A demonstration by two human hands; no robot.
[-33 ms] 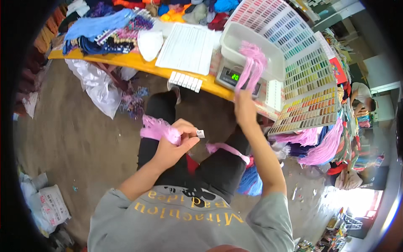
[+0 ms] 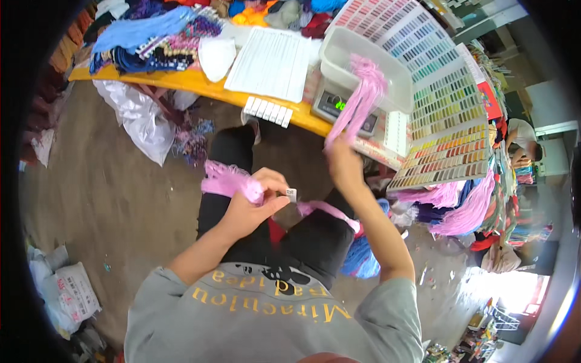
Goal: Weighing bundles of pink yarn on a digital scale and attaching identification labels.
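My right hand (image 2: pixel 346 166), somewhat blurred, is closed on the near end of a pink yarn hank (image 2: pixel 363 97). The hank's far end hangs into a translucent plastic tub (image 2: pixel 331 57) on a digital scale (image 2: pixel 330 104) with a lit green display. Over my lap, my left hand (image 2: pixel 257 199) pinches a small white label (image 2: pixel 292 195) between thumb and fingers. Pink yarn (image 2: pixel 221 180) lies across my left thigh and runs up against that hand, which hides part of it. Another thin pink strand (image 2: pixel 330 212) lies over my right thigh.
The yellow-edged table (image 2: pixel 200 89) carries a printed sheet (image 2: pixel 269 63), a row of white labels (image 2: pixel 267 112) at its edge and knitted pieces (image 2: pixel 142 33). A colour sample card (image 2: pixel 436 91) stands right of the tub. Pink hanks (image 2: pixel 469 212) hang beyond; another person (image 2: pixel 521 142) is far right.
My right hand has moved slightly toward me and left, drawing the pink yarn hank with it over the scale. My left hand stays nearly still with the label.
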